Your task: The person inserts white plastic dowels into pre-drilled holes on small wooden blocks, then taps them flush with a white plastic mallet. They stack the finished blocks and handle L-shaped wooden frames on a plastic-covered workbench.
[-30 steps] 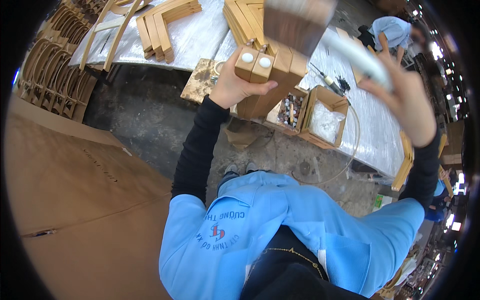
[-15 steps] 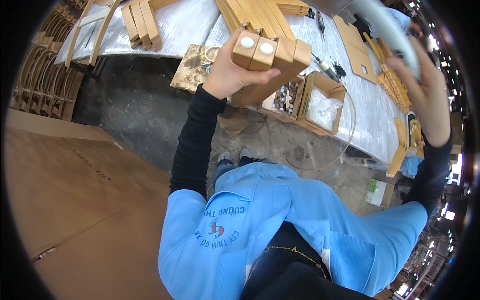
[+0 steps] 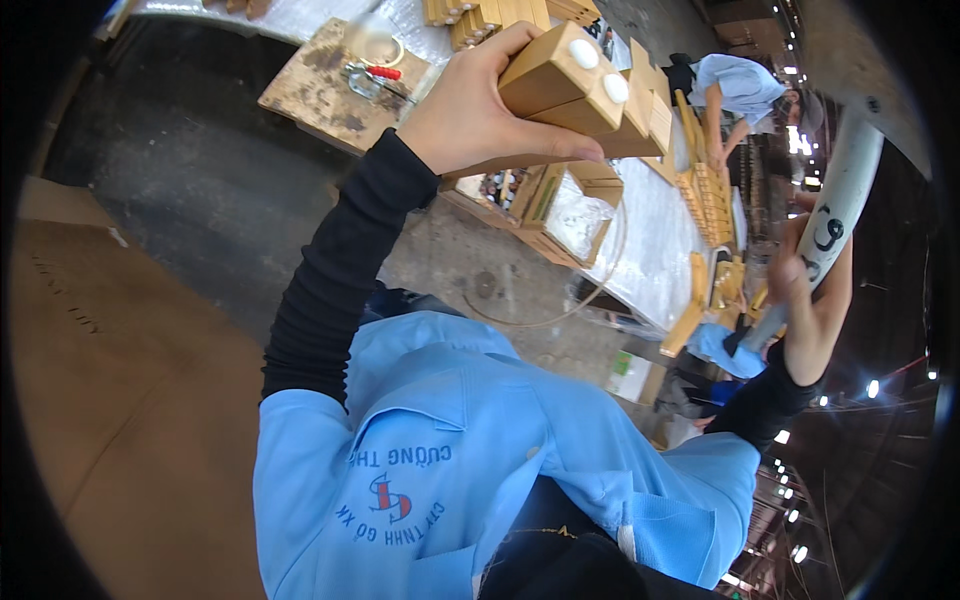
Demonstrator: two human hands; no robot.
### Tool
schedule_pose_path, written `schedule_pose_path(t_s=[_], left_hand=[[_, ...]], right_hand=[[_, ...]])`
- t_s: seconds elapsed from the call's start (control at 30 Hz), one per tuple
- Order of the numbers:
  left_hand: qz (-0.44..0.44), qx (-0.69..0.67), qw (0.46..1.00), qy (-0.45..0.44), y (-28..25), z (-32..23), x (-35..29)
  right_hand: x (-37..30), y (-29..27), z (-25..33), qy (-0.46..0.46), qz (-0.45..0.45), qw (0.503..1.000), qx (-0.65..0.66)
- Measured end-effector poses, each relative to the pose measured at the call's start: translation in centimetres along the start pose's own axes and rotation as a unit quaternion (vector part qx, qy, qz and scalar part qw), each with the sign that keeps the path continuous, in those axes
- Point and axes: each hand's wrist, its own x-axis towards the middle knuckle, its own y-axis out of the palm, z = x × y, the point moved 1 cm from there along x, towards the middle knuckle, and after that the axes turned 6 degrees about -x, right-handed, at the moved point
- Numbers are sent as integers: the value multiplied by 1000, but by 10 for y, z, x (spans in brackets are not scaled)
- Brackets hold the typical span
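Observation:
My left hand [image 3: 475, 120] is closed around a bundle of squared wooden pieces [image 3: 545, 75], raised over the edge of the workbench. Two of their ends carry white round pads [image 3: 583, 54]; the other ends are partly turned away. Off to the right and raised, my right hand [image 3: 800, 265] grips a mallet by its pale tube handle [image 3: 848, 170], which has dark marks on it. The grey mallet head [image 3: 865, 65] is at the upper right, apart from the wood, blurred and partly out of the picture.
Below the wood stands a cardboard box [image 3: 545, 215] with clear plastic bags, beside a tray of small parts. A stained board [image 3: 310, 85] holds a red-handled clamp [image 3: 375, 78]. Stacked wooden parts lie on the plastic-covered bench [image 3: 655, 245]. A co-worker [image 3: 740, 90] bends over wood beyond. Large cardboard [image 3: 130, 400] is at left.
My view has turned, and bench and boxes sit further left. The mallet has swung back to the upper right with my right hand. My left hand still holds the wooden pieces.

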Motion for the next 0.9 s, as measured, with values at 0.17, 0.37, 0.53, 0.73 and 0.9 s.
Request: schedule_pose_path(t_s=[0.17, 0.37, 0.53, 0.73, 0.9], left_hand=[[-38, -41, 997, 61, 0, 7, 1], [36, -81, 996, -15, -6, -9, 7], [-27, 20, 997, 63, -3, 12, 3], [-28, 11, 998, 59, 3, 11, 5], [-20, -9, 999, 47, 1, 12, 4]], right_hand=[[-29, 16, 0, 91, 96, 988, -84], [-40, 4, 27, 14, -64, 986, 151], [-49, 26, 17, 223, 76, 971, -46], [-75, -74, 24, 33, -338, 940, 16], [-71, -63, 12, -5, -254, 948, 194]])
